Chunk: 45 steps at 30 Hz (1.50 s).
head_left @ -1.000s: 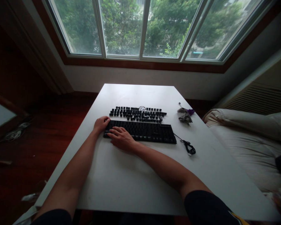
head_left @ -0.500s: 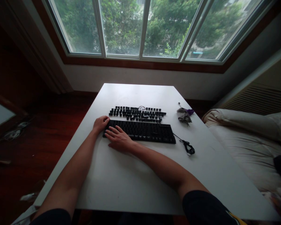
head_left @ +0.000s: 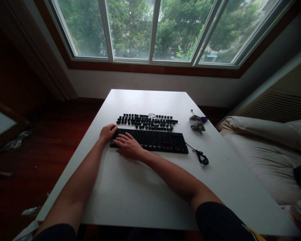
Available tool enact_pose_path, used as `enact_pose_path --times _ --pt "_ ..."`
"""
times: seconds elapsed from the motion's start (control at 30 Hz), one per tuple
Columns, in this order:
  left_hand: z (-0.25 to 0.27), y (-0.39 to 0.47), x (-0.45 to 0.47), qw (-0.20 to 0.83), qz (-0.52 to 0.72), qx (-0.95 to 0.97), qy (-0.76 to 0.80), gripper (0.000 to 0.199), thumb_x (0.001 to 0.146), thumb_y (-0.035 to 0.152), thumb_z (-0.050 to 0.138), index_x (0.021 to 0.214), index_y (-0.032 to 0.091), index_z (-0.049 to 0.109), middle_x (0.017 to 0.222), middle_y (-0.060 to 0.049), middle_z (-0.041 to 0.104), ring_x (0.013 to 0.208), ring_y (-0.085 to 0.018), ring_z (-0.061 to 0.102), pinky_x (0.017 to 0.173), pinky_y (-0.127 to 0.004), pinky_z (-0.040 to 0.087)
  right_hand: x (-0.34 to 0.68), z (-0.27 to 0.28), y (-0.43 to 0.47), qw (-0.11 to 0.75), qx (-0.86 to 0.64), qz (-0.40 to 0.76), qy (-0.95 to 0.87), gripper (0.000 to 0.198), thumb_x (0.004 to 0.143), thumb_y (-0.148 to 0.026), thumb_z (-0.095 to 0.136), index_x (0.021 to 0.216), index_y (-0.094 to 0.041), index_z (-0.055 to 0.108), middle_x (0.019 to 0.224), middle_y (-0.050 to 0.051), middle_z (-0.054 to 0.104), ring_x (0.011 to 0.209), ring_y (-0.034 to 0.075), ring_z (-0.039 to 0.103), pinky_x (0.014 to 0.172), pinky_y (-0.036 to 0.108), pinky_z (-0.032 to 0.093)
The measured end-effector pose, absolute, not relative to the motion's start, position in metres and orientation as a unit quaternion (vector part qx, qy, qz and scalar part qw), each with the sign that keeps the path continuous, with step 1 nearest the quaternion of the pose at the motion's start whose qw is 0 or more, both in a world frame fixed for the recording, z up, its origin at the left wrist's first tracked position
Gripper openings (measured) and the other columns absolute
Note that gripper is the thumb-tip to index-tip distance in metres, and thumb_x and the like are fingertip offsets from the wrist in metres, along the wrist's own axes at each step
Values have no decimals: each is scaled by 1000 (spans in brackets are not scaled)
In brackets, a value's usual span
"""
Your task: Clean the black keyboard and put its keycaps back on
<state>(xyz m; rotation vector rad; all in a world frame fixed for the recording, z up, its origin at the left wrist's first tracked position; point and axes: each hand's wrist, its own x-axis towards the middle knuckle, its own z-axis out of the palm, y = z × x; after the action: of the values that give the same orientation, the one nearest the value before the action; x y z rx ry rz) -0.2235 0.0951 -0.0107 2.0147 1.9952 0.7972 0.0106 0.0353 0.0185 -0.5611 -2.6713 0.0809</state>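
Note:
A black keyboard (head_left: 155,140) lies flat on the white table, most of its upper area looking bare of keycaps. At its far left corner, my left hand (head_left: 107,133) is curled around the edge and holds it. My right hand (head_left: 128,146) reaches over the keyboard's left part with fingers stretched and somewhat apart, fingertips on or just over the lower rows. Whether they press anything is too small to tell. Behind the keyboard, loose black keycaps (head_left: 132,119) stand in rows, with a thin wire keycap puller (head_left: 152,115) apparently among them.
A coiled black cable (head_left: 202,158) runs from the keyboard's right side. A grey rag (head_left: 197,124) with something purple lies farther right on the white table (head_left: 145,194). A cushioned seat (head_left: 261,150) stands at the right, and a window (head_left: 150,33) is ahead.
My right hand has shifted slightly right and up along the keyboard, its fingers a little more bent. My left hand stays at the corner.

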Motion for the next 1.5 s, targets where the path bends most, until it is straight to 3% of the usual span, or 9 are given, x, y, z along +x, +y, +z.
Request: enact_pose_path --times 0.13,0.2,0.43,0.63,0.93,1.23,1.5 --pt "-10 95 -223 99 262 677 681 34 95 44 48 100 24 75 100 -5 77 90 -22 66 79 -30 46 29 34 61 243 -304 27 -921 27 101 -34 57 119 -20 70 125 12 67 128 29 50 110 48 35" --pt "-9 95 -223 100 256 676 684 34 94 45 49 100 24 75 100 -5 77 90 -22 66 78 -30 46 40 38 75 241 -365 16 -899 26 102 -31 53 107 -18 74 117 14 67 120 30 51 103 48 39" --pt "-9 94 -224 101 264 678 679 33 94 44 49 100 25 75 99 -4 76 88 -22 66 78 -31 45 60 25 101 212 -427 -26 -879 27 101 -24 49 98 -17 74 113 14 69 108 29 55 92 43 41" --pt "-7 92 -223 104 268 677 678 33 94 44 50 101 24 76 100 -4 76 89 -22 66 79 -31 46 62 16 108 200 -394 -9 -897 26 101 -24 49 103 -18 74 123 10 70 117 26 56 102 43 37" --pt "-6 92 -223 108 262 676 680 34 94 44 50 100 24 75 101 -5 77 90 -22 66 78 -30 45 62 10 112 177 -419 -9 -891 30 103 -27 47 105 -19 76 142 9 62 130 27 51 105 42 36" --pt "-7 93 -224 106 261 678 679 33 94 44 49 100 24 75 100 -4 76 88 -22 65 77 -30 44 61 12 110 138 -435 -8 -890 39 107 -40 41 114 -22 75 144 8 60 138 28 42 108 42 33" --pt "-9 94 -225 105 273 678 674 33 94 44 50 99 24 75 99 -4 76 87 -22 65 76 -31 44 61 11 112 139 -434 -7 -890 38 106 -45 43 119 -25 73 141 8 61 133 27 46 106 42 32"
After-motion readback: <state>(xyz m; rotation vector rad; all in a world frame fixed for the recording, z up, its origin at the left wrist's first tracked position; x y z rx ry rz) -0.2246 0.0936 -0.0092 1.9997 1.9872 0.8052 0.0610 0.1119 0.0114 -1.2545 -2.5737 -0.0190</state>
